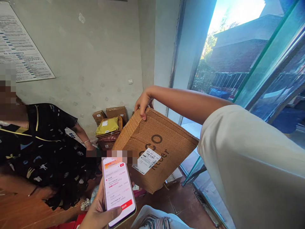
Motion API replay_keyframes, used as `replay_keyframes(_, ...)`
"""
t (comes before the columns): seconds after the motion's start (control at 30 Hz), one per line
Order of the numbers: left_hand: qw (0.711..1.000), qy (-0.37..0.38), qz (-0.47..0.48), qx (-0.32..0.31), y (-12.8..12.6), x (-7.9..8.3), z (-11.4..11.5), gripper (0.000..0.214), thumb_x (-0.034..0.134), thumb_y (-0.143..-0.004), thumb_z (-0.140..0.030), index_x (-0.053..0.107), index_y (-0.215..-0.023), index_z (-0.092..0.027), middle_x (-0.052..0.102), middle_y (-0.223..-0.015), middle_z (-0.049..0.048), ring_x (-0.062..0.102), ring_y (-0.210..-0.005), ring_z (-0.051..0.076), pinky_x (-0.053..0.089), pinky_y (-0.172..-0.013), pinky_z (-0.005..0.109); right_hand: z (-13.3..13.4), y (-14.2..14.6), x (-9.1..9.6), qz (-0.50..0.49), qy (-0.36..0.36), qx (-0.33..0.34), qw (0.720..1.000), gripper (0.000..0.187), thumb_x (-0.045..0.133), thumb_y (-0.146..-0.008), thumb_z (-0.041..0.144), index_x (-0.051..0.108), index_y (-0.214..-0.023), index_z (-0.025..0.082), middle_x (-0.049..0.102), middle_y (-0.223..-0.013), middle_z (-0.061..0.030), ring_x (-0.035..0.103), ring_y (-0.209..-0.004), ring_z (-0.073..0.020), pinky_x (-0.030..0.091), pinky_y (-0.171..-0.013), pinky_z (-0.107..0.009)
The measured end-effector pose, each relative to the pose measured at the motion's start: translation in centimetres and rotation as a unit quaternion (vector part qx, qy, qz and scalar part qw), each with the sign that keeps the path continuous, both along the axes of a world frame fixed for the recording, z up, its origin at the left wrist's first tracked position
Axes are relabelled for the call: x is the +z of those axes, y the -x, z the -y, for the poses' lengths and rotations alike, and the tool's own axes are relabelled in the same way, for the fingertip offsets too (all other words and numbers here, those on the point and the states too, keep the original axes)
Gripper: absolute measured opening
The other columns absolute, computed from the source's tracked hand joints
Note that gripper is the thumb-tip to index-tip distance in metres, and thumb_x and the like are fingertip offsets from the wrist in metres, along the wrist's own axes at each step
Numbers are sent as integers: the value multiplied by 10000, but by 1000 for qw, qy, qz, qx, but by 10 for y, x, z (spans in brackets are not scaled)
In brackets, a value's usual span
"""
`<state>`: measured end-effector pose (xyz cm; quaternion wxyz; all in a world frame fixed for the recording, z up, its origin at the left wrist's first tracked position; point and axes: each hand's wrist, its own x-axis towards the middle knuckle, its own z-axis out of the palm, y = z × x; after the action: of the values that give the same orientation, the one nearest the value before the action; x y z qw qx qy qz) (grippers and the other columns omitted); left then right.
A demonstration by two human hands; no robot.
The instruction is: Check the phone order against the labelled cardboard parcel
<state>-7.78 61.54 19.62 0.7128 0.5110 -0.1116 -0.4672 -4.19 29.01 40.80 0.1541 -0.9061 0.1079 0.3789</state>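
The large cardboard box point(169, 146) is held tilted above the reddish-brown floor point(170, 203), its dark-printed face turned toward the camera. The right hand point(144, 101) is at the box's upper edge, its fingers closed over that edge and gripping the cardboard. A white shipping label point(147, 161) with barcodes is stuck on the box's printed face, partly covering the lettering. The left hand point(98, 202) is below and to the left of the box, its fingers wrapped around a phone point(119, 190) whose lit screen carries red buttons; the thumb lies over the lower part of that screen. Left of the box and behind it, a yellow parcel point(107, 125) sits on a stack of other packages by the wall point(107, 47). Farther left of the box is another person in a dark patterned top point(51, 124), one arm reaching toward the packages. On the wall above the box and to its left is a small switch point(130, 81). To the right of the box are glass panels point(269, 70), with a building visible through them.
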Motion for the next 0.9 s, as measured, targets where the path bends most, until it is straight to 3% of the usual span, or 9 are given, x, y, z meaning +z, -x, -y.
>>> replay_keyframes(0.37,997,65,-29,-12,-1,-4,-1,1348,846,-523,-97,-78,-1471,-345,690,-1145,99,666,-988,288,546,-805,361,-6,-2,-2,13,2,-20,1000,799,825,-386,422,553,-1089,157,648,-965,-53,636,-949,-338,544,-700,-429)
replay_keyframes(0.73,996,77,-28,-33,-10,-11,-1,1370,852,-517,-121,-114,-1460,-351,669,-1191,100,656,-1010,283,526,-830,344,-2,-9,-3,7,5,-18,1000,790,821,-383,430,564,-1079,161,653,-989,-69,637,-956,-344,549,-688,-425)
replay_keyframes(0.9,995,81,-54,-31,-15,-9,-6,1431,850,-496,-83,-196,-1441,-331,650,-1215,135,639,-1051,320,528,-837,391,-10,-18,-4,1,15,-15,1000,832,817,-357,468,542,-1086,177,640,-995,-71,637,-938,-338,550,-646,-414)
